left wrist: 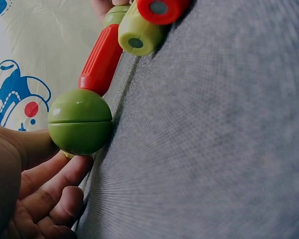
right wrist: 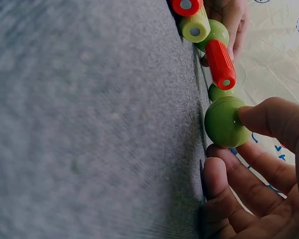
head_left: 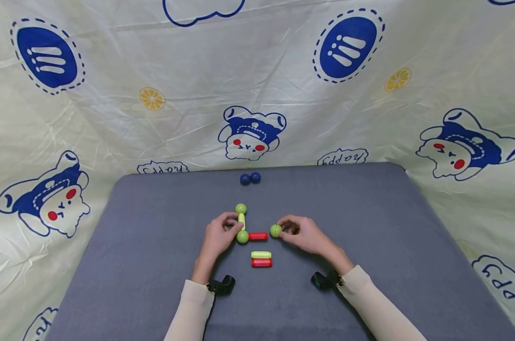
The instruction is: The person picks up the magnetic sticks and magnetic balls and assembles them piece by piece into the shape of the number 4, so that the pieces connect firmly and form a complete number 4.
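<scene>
On the grey table my left hand (head_left: 218,234) pinches a yellow-green rod (head_left: 241,220) between thumb and fingers. The rod joins a far green ball (head_left: 240,208) to a near green ball (head_left: 242,237). From the near ball a red rod (head_left: 258,236) extends to the right. Another green ball (right wrist: 224,122) is pinched by my right hand (head_left: 306,234), just off the red rod's free end. That end shows a grey disc in the right wrist view. In the left wrist view, the near ball hides most of the yellow-green rod.
Closer to me, a loose yellow-green rod (head_left: 261,255) and a loose red rod (head_left: 262,263) lie side by side. Two dark blue balls (head_left: 245,179) sit by the table's (head_left: 167,293) far edge. A printed cloth (head_left: 189,132) hangs behind and around the table.
</scene>
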`<state>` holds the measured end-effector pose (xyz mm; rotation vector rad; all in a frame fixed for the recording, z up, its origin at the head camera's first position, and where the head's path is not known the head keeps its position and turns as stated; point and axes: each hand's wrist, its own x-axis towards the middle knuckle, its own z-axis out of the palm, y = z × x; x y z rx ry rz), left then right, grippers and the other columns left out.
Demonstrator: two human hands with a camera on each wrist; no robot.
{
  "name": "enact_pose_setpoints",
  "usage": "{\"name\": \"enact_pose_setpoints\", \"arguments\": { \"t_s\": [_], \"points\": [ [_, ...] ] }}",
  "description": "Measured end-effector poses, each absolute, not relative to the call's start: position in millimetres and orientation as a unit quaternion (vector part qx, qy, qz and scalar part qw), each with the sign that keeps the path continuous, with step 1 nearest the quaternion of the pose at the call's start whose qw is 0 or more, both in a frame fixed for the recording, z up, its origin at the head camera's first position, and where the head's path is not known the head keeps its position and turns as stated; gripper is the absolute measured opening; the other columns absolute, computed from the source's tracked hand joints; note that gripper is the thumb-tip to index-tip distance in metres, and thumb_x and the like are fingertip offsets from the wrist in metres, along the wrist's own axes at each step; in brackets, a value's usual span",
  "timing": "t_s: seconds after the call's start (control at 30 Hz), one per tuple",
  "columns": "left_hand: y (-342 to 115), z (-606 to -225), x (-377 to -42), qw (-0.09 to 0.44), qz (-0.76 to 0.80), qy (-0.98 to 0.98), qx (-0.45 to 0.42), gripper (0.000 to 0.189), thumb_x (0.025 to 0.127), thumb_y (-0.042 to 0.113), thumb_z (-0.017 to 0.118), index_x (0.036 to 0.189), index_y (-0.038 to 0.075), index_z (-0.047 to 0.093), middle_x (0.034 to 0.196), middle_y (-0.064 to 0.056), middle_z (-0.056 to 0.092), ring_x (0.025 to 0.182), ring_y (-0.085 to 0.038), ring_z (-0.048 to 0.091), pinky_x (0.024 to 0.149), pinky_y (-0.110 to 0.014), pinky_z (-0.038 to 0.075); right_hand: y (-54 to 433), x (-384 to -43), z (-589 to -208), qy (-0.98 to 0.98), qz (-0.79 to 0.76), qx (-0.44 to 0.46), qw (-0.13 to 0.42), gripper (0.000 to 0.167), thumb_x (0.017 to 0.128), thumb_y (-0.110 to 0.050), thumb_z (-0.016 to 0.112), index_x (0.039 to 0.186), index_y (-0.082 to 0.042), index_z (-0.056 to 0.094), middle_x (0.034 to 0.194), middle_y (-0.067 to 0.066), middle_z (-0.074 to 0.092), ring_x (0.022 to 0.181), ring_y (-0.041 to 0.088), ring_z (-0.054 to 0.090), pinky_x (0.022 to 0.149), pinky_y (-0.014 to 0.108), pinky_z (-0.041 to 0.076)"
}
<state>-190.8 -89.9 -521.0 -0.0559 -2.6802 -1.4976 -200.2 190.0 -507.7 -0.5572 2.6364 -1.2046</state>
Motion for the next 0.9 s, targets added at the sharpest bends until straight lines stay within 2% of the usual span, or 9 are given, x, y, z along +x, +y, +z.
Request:
{"name": "enact_pose_setpoints", "arguments": {
  "t_s": [0.9],
  "points": [
    [-89.2,-520.7,-190.2,0.036,-0.489,-0.871,-0.018,0.031,0.093,0.024,0.077,0.12,0.009,0.073,0.093,-0.007,0.077,0.064,-0.009,0.053,0.061,-0.026,0.041,186.0,-194.7,-509.2,0.885,-0.411,-0.199,0.09,0.022,0.095,-0.028,0.076,0.115,-0.02,0.073,0.103,-0.006,0.072,0.079,0.011,0.059,0.068,0.026,0.048]
  ]
}}
